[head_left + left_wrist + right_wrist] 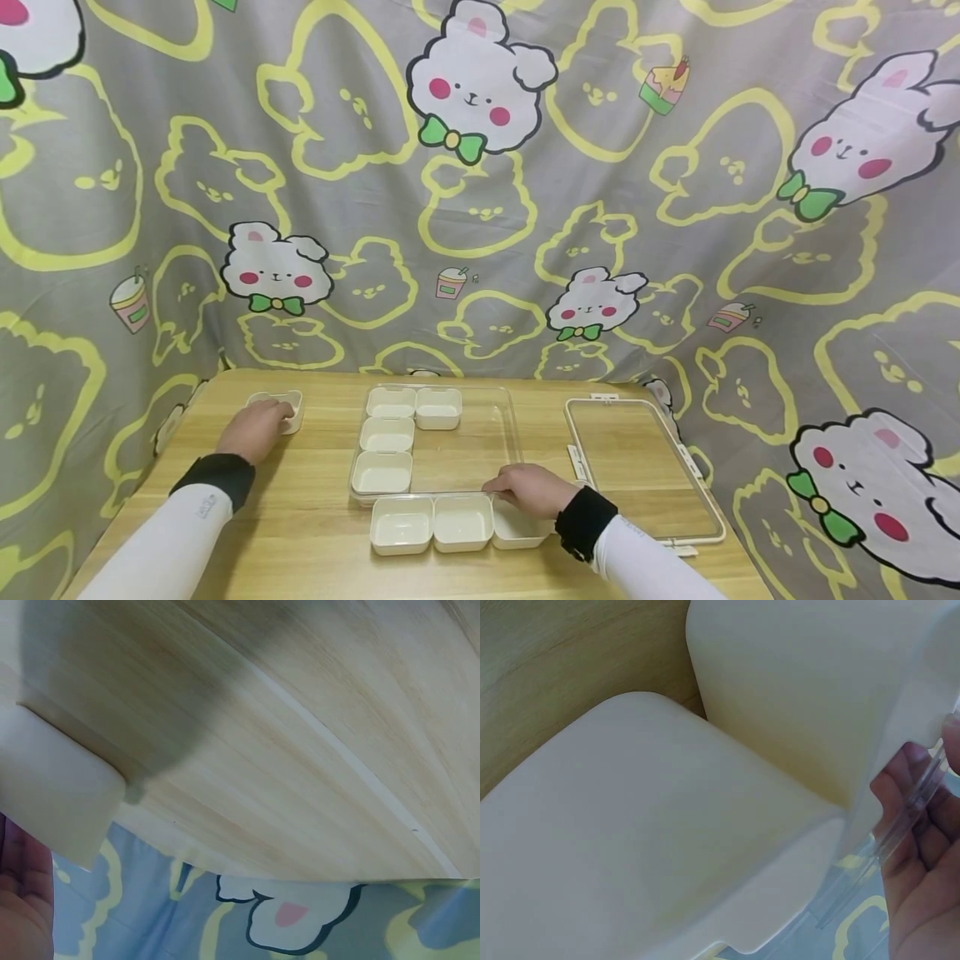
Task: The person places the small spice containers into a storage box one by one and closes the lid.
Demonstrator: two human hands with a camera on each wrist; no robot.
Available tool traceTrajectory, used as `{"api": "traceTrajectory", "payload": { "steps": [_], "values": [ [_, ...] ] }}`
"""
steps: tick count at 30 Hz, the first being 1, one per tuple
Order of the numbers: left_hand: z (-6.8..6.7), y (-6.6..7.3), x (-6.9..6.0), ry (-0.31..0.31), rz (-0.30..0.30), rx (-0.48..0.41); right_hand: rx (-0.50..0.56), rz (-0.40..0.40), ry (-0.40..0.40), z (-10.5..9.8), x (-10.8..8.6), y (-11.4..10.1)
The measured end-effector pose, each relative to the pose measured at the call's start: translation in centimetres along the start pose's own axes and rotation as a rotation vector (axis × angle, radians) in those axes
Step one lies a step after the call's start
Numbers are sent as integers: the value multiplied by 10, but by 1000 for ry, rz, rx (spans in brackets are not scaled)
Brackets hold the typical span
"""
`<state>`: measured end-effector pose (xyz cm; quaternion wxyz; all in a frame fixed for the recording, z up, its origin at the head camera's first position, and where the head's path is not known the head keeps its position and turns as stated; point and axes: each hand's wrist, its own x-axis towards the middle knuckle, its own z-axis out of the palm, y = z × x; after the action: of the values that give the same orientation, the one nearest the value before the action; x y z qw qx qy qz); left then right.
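Right grip (531, 490) pinches tray (468, 454) (clear, rectangular).

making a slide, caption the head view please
Left hand grips a white container; right hand pinches the rim of a clear tray holding four more.

Desk (300, 517): light wood-grain top, runs under both grips. One white cup (294, 410) at the left grip (253, 429); can't tell if it's resting or lifted. Clear tray (467, 454) between grips, near right corner at the right grip (536, 490). Row of three white cups (462, 527) along the tray's near side: two left of the right grip, third partly under it. Clear white-rimmed lid (641, 471) lies flat, right of the right grip.
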<state>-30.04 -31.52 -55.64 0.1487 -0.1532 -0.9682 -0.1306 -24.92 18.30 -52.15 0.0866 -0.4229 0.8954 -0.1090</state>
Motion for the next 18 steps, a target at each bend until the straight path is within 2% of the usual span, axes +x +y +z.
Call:
{"api": "traceTrajectory", "payload": {
  "steps": [6, 18],
  "values": [
    [-3, -6, -2, -3, -21, -9, 7, -3, 3, 1, 0, 1],
    [-6, -6, -5, -32, -15, 29, 14, 7, 2, 4, 1, 3]
  ]
}}
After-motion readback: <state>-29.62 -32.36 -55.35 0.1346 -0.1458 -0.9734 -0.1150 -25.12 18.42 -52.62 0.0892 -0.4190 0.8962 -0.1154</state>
